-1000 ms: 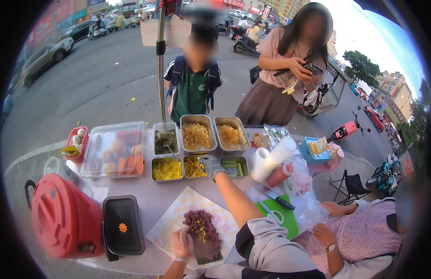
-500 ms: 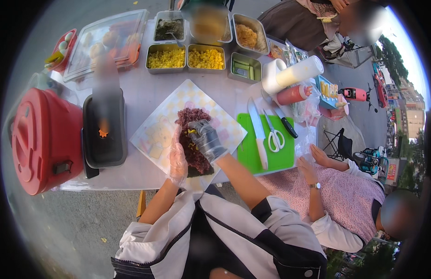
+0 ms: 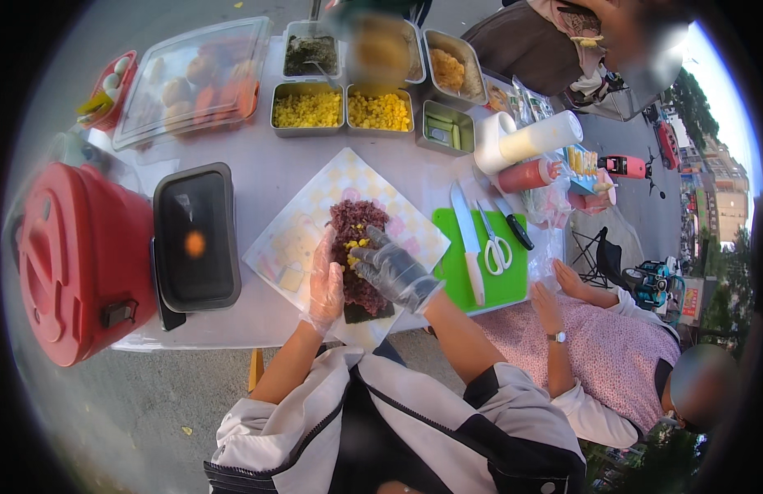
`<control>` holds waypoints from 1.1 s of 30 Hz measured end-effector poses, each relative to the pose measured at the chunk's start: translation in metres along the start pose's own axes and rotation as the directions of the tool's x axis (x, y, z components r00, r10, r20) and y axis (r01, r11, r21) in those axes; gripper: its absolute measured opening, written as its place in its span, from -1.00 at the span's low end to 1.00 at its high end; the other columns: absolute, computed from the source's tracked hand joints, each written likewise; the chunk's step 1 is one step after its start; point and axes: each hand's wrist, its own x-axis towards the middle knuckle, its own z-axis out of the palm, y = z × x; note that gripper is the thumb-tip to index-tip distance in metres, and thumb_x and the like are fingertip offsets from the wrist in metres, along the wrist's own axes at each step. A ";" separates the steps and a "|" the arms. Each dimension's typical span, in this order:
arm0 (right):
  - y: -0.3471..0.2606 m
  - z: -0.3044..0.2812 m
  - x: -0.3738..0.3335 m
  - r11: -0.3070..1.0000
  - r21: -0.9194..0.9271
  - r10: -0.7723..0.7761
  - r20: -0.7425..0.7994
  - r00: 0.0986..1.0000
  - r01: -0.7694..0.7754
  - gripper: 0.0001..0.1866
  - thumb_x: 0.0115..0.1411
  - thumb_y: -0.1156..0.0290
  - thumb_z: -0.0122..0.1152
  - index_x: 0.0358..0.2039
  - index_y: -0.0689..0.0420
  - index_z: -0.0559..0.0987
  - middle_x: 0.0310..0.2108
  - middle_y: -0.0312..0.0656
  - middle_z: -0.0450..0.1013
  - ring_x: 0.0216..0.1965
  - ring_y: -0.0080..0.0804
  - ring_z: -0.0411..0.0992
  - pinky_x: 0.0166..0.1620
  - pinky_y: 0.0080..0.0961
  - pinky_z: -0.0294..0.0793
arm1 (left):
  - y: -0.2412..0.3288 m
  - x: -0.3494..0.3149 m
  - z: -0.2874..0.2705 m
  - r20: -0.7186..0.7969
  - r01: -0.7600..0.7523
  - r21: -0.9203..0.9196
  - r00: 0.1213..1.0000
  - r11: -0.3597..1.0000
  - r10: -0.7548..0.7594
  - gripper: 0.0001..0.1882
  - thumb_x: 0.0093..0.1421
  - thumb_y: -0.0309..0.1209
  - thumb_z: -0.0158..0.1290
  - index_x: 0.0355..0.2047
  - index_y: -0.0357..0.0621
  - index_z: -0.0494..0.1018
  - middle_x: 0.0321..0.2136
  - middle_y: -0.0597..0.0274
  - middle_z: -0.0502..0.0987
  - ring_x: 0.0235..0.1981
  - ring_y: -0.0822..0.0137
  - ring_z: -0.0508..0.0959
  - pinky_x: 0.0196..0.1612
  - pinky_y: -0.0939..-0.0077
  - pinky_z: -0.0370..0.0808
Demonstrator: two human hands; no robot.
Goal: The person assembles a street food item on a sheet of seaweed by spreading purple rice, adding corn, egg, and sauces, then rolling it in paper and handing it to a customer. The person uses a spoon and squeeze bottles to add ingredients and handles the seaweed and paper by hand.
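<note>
Purple rice is spread in a long bed on a dark sheet of seaweed, which lies on patterned wrapping paper. Small yellow pieces are scattered along the middle of the rice. My left hand, in a clear plastic glove, rests along the rice's left side with its fingers stretched out. Over the right side, my right hand in a greyish clear glove spreads its fingers, their tips at the yellow pieces. Neither hand grips anything.
Beyond the paper stand metal tins of yellow pieces. A knife and scissors lie on a green cutting board at right. A black tray and a red lidded bucket are left. Another person's hands rest by the board.
My right hand's fingers have gone from bunched together over the rice to spread apart. More yellow pieces now show on the rice. The whole view has shifted slightly.
</note>
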 end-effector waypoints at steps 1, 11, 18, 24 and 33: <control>-0.005 -0.011 0.003 0.999 -0.044 -0.016 0.006 1.000 0.016 -0.72 0.19 0.31 0.08 -0.10 0.03 0.59 0.11 0.06 0.31 0.13 -0.07 0.28 0.15 -0.33 0.28 | -0.006 0.002 -0.004 0.001 -0.017 0.022 1.000 1.000 0.017 -0.35 0.32 -0.09 -0.31 0.25 -0.34 0.04 0.22 -0.15 0.15 0.26 -0.03 0.14 0.29 0.22 0.00; -0.014 -0.097 0.233 0.757 -0.653 -0.354 -0.453 0.818 -0.034 -0.57 0.14 0.39 0.10 0.06 0.05 0.40 -0.46 -0.14 0.44 -0.41 -0.26 0.49 -0.43 -0.33 0.49 | -0.032 0.018 -0.020 0.097 -0.080 0.127 0.993 0.989 0.068 -0.37 0.25 -0.13 -0.18 0.19 -0.34 0.13 0.08 -0.17 0.29 0.10 -0.10 0.28 0.18 0.14 0.18; -0.015 -0.097 0.321 0.897 -0.431 -0.187 -0.575 0.796 -0.100 -0.83 0.18 0.41 -0.04 -0.34 0.02 0.55 -0.45 -0.08 0.50 -0.41 -0.13 0.53 -0.37 -0.28 0.53 | -0.036 0.018 -0.026 0.142 -0.112 0.099 0.985 0.989 0.098 -0.43 0.25 -0.19 -0.15 0.15 -0.34 0.16 0.07 -0.14 0.31 0.09 -0.07 0.30 0.18 0.16 0.20; -0.031 -0.112 0.318 0.977 0.146 0.207 -0.498 0.842 -0.153 -0.74 0.12 0.23 0.04 -0.42 0.13 0.60 -0.41 0.06 0.53 -0.36 -0.02 0.52 -0.26 -0.21 0.49 | -0.035 0.021 -0.029 0.133 -0.118 0.057 0.985 0.991 0.110 -0.47 0.23 -0.24 -0.13 0.12 -0.36 0.19 0.05 -0.14 0.33 0.07 -0.07 0.32 0.16 0.16 0.23; 0.025 -0.094 0.321 0.713 0.700 0.442 -0.485 0.754 0.032 -0.79 0.07 0.34 0.16 -0.44 0.25 0.57 -0.56 -0.11 0.47 -0.50 -0.30 0.45 -0.42 -0.40 0.39 | -0.033 0.021 -0.026 0.149 -0.127 0.067 0.982 0.990 0.116 -0.47 0.22 -0.27 -0.13 0.12 -0.37 0.18 0.05 -0.16 0.31 0.07 -0.08 0.31 0.17 0.17 0.22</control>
